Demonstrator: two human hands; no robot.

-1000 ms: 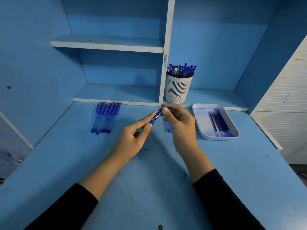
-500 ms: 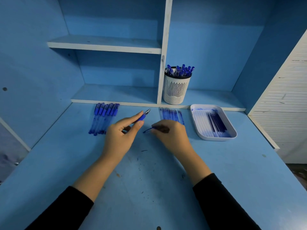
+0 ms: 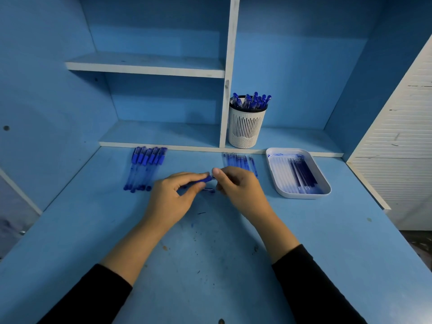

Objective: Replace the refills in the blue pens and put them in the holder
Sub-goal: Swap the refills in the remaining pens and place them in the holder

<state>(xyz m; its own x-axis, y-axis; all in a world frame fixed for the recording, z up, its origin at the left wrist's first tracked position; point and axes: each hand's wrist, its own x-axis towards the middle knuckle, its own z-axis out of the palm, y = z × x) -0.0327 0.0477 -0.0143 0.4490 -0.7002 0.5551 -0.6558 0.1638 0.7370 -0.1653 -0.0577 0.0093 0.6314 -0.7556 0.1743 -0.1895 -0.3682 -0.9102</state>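
Blue laminate covers everything I can see from my end: the desk (image 3: 210, 265), the back wall and the shelving. Far left on the desk lies a row of capped blue pens with clear barrels (image 3: 146, 169), side by side and touching, caps toward the shelving.

Next is the wearer's left hand (image 3: 173, 195), fingers curled round a single blue pen (image 3: 202, 180) and gripping it near its front end, just above the desk. The right hand (image 3: 238, 185) meets it from the other side. Its thumb and forefinger pinch the pen's tip, and its other fingers are curled under. Beneath the two hands a small dark piece (image 3: 209, 189) lies on the desk; I cannot tell what it is.

Behind the right hand a row of thin blue refills (image 3: 240, 161) lies flat on the desk, partly hidden by the knuckles. Beyond them, on the low shelf just beside the white upright divider (image 3: 228, 90), a round white slotted plastic holder (image 3: 246, 127) stands upright. It is packed with finished blue pens (image 3: 252, 101) whose caps stick up above its rim.

Right of the refills sits a white rectangular plastic tray (image 3: 301, 195) with ink smears on its far wall. Inside it, clear refill tubes (image 3: 280, 169) fill the left half and dark blue refill tubes (image 3: 304, 174) the right half, all lying lengthwise. Far right I see a white louvred panel (image 3: 397, 148).
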